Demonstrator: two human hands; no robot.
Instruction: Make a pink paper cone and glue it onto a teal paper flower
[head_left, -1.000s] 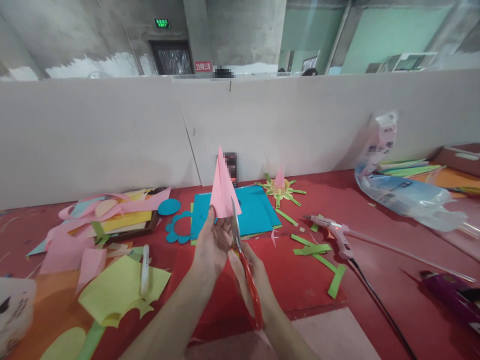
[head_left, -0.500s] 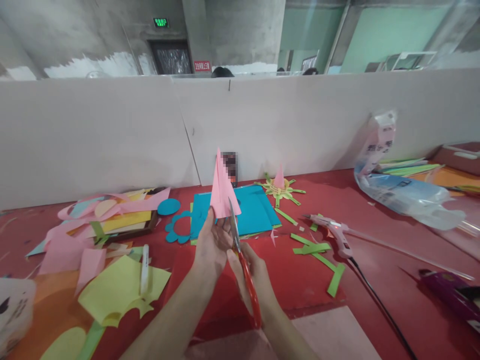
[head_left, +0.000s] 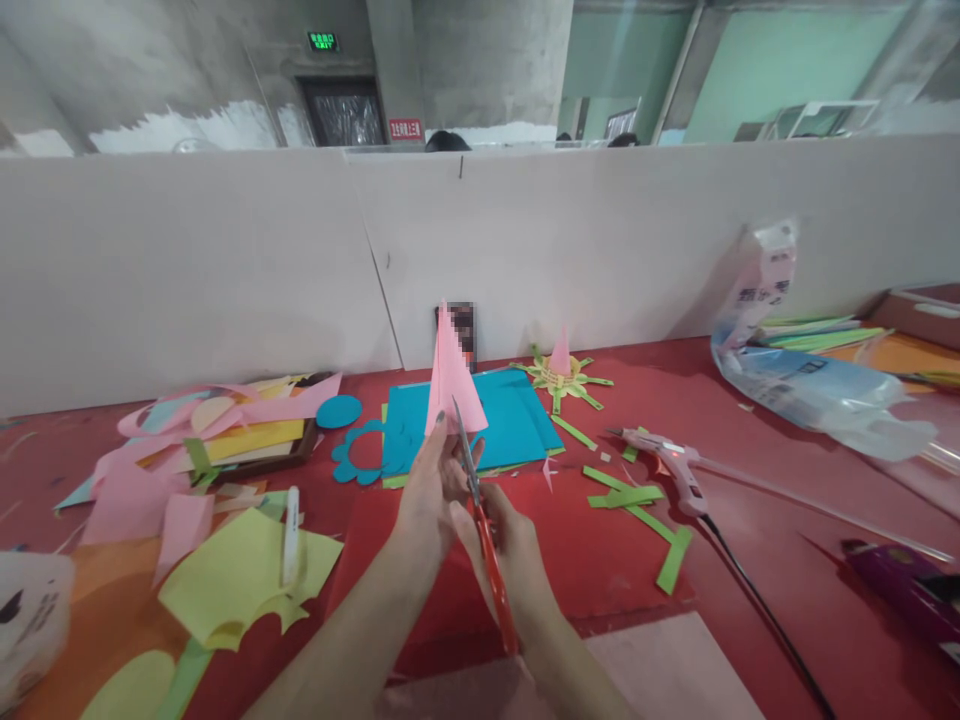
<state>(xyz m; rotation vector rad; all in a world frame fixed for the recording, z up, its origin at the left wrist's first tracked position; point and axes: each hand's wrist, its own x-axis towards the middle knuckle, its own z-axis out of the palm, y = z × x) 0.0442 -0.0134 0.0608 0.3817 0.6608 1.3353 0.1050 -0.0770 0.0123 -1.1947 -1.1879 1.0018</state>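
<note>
Held upright by its lower edge, a pointed pink paper cone (head_left: 454, 375) is pinched in my left hand (head_left: 431, 480). My right hand (head_left: 506, 540) grips red-handled scissors (head_left: 491, 570), whose blades point up and lie against the cone's lower part. The scissors' handles reach back toward me under the palm. Behind the cone lie stacked blue paper sheets (head_left: 517, 420). Left of them are a scalloped blue paper ring (head_left: 358, 455) and a blue paper disc (head_left: 339, 411). A finished-looking green and yellow paper piece with a small pink cone (head_left: 560, 355) stands beyond to the right.
A pink glue gun (head_left: 667, 460) lies at right near green paper strips (head_left: 637, 500). Paper scraps (head_left: 217, 420) and a white marker (head_left: 291, 535) are at left. A plastic bag (head_left: 817, 380) leans against the white partition (head_left: 600, 240). A purple tool (head_left: 900, 585) sits at far right.
The pink cone has turned slightly in my left hand and shifted a little right. The scissor blades have moved slightly left against its lower part.
</note>
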